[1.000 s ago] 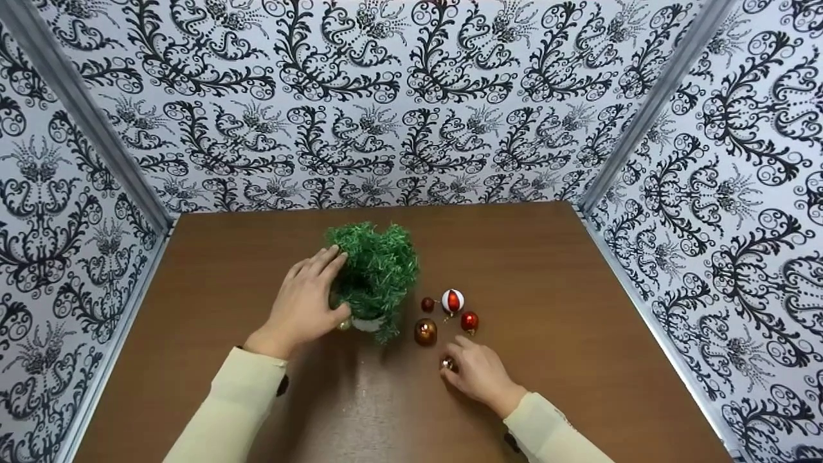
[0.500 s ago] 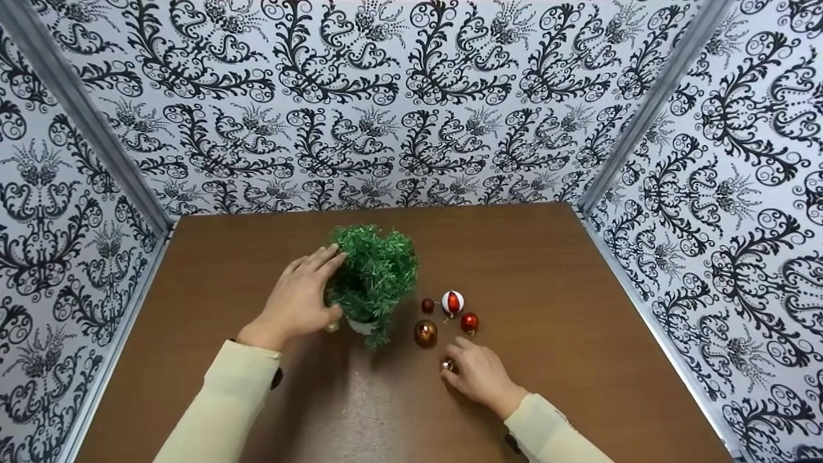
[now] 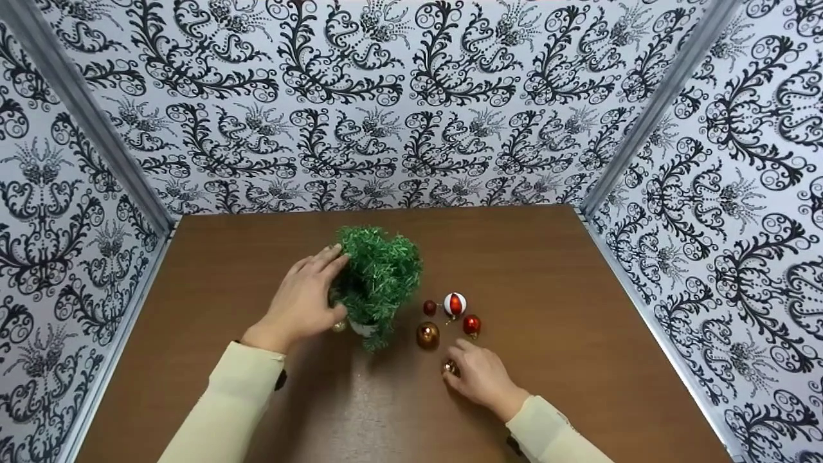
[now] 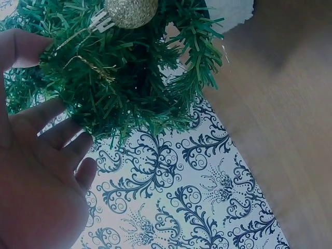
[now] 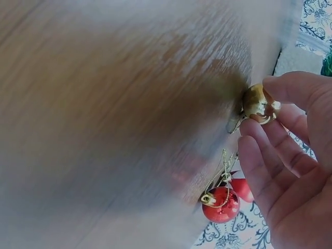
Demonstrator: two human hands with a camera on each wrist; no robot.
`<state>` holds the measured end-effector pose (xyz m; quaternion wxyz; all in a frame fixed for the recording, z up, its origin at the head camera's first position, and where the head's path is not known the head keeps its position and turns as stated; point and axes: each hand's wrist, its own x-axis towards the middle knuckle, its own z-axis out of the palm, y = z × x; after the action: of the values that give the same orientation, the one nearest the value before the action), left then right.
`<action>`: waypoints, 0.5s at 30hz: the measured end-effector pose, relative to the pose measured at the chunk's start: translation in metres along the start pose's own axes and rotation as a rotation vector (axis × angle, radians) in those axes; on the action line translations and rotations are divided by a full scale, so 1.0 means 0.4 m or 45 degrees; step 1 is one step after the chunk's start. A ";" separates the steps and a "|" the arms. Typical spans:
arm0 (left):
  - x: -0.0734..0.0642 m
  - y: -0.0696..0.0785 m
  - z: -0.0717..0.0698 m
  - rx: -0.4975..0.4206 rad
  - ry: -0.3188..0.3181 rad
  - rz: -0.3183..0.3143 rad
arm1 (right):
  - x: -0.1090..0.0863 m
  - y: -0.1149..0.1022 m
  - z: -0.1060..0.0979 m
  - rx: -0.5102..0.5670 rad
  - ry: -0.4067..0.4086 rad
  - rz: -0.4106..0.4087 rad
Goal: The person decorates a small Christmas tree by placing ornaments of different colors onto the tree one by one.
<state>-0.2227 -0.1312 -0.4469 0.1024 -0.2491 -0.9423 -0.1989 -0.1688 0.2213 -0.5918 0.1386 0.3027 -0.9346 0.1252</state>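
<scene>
Tabletop, gold bauble inside right grip

Against the left hand I can see a bushy artificial tree in bright green, its base white; by the thumb, a round glitter bauble glints pale gold. The right hand holds a shiny gold ball. Beyond its fingers are a glossy copper-brown bauble, a small dark-red ball, a white ball with a red panel and a shiny red, gold-capped bauble. Cream sleeves cover both wrists. Beneath the hands, the tabletop is brown wood-grain; ahead, white walls carry black floral scrolls.
</scene>
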 end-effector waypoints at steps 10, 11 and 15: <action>-0.002 0.003 0.008 0.028 0.027 0.014 | 0.005 0.002 -0.024 -0.004 0.027 -0.005; -0.003 0.003 0.009 0.032 0.031 0.016 | 0.007 0.002 -0.030 0.007 0.032 -0.003; -0.006 0.004 0.012 0.029 0.051 0.018 | 0.018 0.000 -0.057 0.074 0.048 0.009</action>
<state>-0.2204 -0.1289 -0.4514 0.1252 -0.2505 -0.9405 -0.1925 -0.1700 0.2248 -0.5683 0.1471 0.3009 -0.9289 0.1583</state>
